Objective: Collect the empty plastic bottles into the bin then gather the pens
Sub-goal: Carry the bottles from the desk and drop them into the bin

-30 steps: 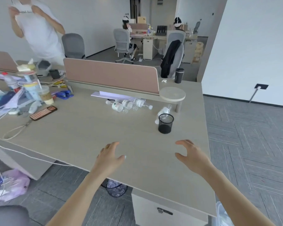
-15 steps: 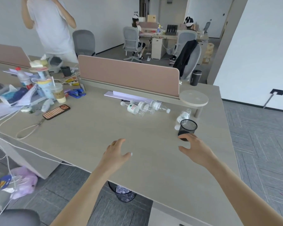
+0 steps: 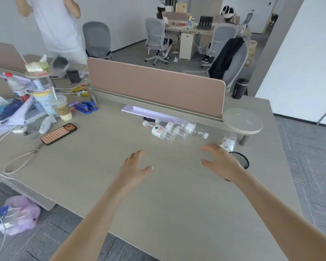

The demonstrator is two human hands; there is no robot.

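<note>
Bottles (image 3: 169,129) overlap, count unclear; right hand (image 3: 221,162) hides mesh cup (image 3: 241,160).

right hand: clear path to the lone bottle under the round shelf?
Probably yes. The right hand is open just short of the lone bottle, with nothing between them. The black mesh cup and round shelf crowd it.

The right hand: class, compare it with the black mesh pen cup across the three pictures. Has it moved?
Yes. The right hand has reached forward toward the partition; it now overlaps the black mesh pen cup, which earlier stood clear beyond it.
</note>
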